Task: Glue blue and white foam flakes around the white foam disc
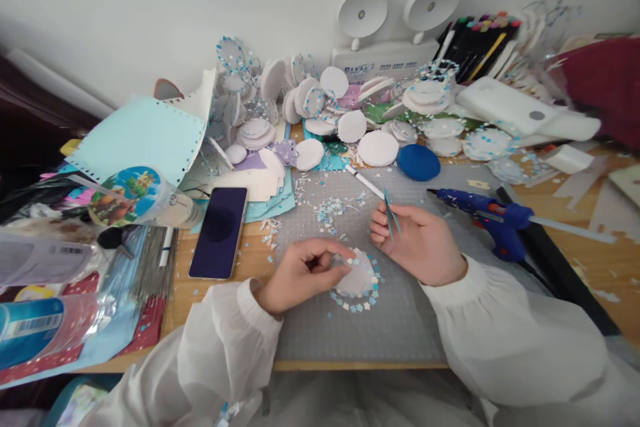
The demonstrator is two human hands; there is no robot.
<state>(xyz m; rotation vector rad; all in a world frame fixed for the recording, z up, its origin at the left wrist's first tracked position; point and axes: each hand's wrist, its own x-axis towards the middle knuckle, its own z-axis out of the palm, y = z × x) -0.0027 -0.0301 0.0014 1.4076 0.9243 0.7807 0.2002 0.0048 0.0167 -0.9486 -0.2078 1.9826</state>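
Here, near the front edge of the mat (pixel 310 340), our narrowed left hand (pixel 303 273) touches the star-ringed disc (pixel 357 279); whether gripping, we cannot tell. Our right hand (pixel 424 244) holds tweezers (pixel 392 215); loose stars (pixel 328 209) lie toward the far edge.

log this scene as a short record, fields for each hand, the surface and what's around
left hand: the left hand has thumb and index fingertip at a pale disc ringed by small blue and white stars; whether it grips it is unclear
right hand: the right hand holds tweezers, raised beyond the disc
surface: gray cutting mat on a wooden table
loose bits: small stars scattered on the mat
left side: phone
right side: blue glue gun
behind: blue round object, many white discs
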